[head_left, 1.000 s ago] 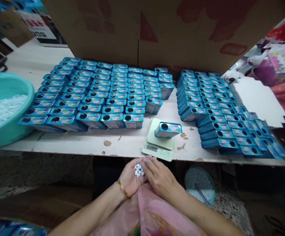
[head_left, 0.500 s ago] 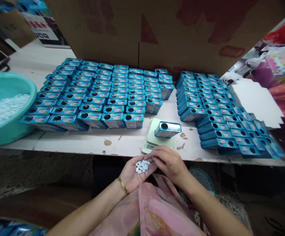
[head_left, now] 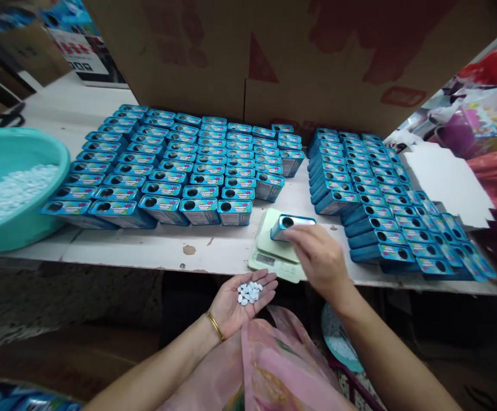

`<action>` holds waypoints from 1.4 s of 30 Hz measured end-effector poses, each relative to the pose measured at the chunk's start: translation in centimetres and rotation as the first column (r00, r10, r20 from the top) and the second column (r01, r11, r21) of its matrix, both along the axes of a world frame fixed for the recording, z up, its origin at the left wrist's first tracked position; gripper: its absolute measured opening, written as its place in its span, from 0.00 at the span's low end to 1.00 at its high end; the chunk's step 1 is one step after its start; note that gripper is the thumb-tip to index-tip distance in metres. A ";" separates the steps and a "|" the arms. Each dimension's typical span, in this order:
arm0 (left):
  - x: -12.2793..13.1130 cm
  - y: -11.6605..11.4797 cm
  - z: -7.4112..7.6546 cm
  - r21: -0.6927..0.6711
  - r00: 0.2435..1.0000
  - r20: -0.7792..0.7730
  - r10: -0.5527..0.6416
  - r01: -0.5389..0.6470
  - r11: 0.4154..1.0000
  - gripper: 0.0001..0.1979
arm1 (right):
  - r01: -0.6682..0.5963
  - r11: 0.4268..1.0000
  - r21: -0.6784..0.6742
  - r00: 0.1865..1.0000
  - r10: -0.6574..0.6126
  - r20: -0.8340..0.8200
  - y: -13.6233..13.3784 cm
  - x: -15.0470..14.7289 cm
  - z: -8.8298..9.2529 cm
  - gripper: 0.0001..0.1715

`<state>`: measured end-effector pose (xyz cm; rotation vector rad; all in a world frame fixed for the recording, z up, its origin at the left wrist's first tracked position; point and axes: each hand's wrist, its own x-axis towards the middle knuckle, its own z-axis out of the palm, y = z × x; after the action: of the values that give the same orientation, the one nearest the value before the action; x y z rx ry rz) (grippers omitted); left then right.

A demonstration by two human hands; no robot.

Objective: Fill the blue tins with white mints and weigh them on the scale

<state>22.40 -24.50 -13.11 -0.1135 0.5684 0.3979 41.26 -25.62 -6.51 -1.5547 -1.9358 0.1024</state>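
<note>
On the upturned palm of my left hand (head_left: 231, 302) rests a small heap of white candies (head_left: 249, 292), its fingers stretched out toward the table edge. My right hand (head_left: 319, 251) has its fingertips pinched together at the top of a blue tin (head_left: 279, 228), beside the tin's round dark hole. Whatever is between those fingertips is hidden. The tin stands upright on a pale green kitchen scale (head_left: 260, 245), whose small display faces me.
Rows of blue tins with round holes stand at left (head_left: 158, 187) and right (head_left: 379, 222). A turquoise basin (head_left: 25, 231) of white candies sits far left. A large cardboard box (head_left: 214, 63) walls the back. White card (head_left: 448, 180) lies right.
My right hand has moved from beside my left palm forward and right to the top of the tin on the scale. My left hand stays put with the candies.
</note>
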 end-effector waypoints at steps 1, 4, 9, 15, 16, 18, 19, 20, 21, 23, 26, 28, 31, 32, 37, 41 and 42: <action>0.0 -0.1 -0.1 -0.005 1.000 -0.003 0.009 -0.009 1.000 0.13 | -0.060 0.997 -0.041 0.998 0.061 0.027 -1.0 -1.1 -0.4 0.13; 0.0 -0.3 -0.7 -0.036 0.999 -0.022 0.023 -0.023 0.999 0.12 | -0.222 0.946 -0.236 0.953 0.262 0.153 -3.6 -4.7 -2.1 0.19; 0.0 -0.6 -1.1 -0.017 0.999 -0.033 -0.015 0.015 1.000 0.16 | -0.207 0.917 -0.342 0.931 0.291 0.218 -5.0 -6.7 -4.6 0.15; 0.1 -0.8 -0.7 -0.016 0.999 0.032 -0.032 0.032 0.999 0.11 | -0.283 0.890 -0.356 0.954 0.298 -0.014 -4.9 -5.2 -4.3 0.12; 0.1 -0.8 -0.7 -0.033 0.999 0.044 -0.028 0.030 0.999 0.10 | -0.293 0.890 -0.350 0.955 0.291 -0.059 -4.8 -5.1 -4.3 0.11; 0.4 -0.6 -0.4 -0.079 0.997 0.070 -0.016 0.022 0.997 0.09 | -0.291 0.901 -0.321 0.956 0.260 -0.136 -4.5 -4.8 -4.3 0.11; 0.6 -0.5 -0.2 -0.100 0.997 0.080 -0.006 0.014 0.995 0.08 | -0.284 0.909 -0.305 0.956 0.244 -0.162 -4.2 -4.6 -4.3 0.11; 0.9 -0.3 0.1 -0.115 0.996 0.087 0.009 0.001 0.993 0.08 | -0.277 0.916 -0.289 0.956 0.233 -0.178 -3.8 -4.5 -4.2 0.12; 1.2 -0.1 0.4 -0.122 0.995 0.092 0.026 -0.014 0.992 0.08 | -0.267 0.925 -0.271 0.958 0.223 -0.182 -3.4 -4.3 -4.0 0.12; 1.9 0.5 1.1 -0.100 0.994 0.091 0.059 -0.050 0.994 0.07 | -0.246 0.941 -0.234 0.964 0.213 -0.160 -2.4 -3.6 -3.2 0.13; 2.3 1.6 1.8 -0.022 0.993 0.068 0.100 -0.098 0.995 0.08 | -0.191 0.966 -0.175 0.976 0.168 -0.136 -1.1 -2.2 -1.5 0.12; 1.7 2.3 1.8 0.026 0.994 0.024 0.108 -0.109 0.994 0.11 | -0.135 0.981 -0.142 0.984 0.116 -0.139 -0.4 -1.0 -0.2 0.11; 0.1 2.9 1.3 0.058 0.990 -0.058 0.129 -0.126 0.990 0.15 | -0.056 0.993 -0.101 0.991 0.043 -0.124 0.3 0.9 1.2 0.10; -0.4 3.0 1.0 0.059 0.986 -0.078 0.145 -0.141 0.988 0.15 | -0.035 0.995 -0.089 0.993 0.025 -0.116 0.5 1.4 1.6 0.10; -1.7 2.5 0.3 0.046 0.982 -0.117 0.150 -0.146 0.988 0.15 | 0.018 0.999 -0.038 0.997 -0.021 -0.072 2.4 3.0 2.4 0.09; -1.7 1.8 0.2 0.048 0.982 -0.139 0.131 -0.126 0.991 0.14 | 0.000 1.000 -0.026 1.000 -0.001 -0.021 4.0 3.0 2.0 0.09; -1.8 1.7 0.2 0.050 0.981 -0.142 0.130 -0.124 0.991 0.14 | -0.007 1.000 -0.029 1.000 0.007 -0.003 4.2 2.9 1.9 0.09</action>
<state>20.65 -22.81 -12.95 -0.0816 0.6976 0.5446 44.18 -21.40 -4.59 -1.5656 -1.9453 0.1359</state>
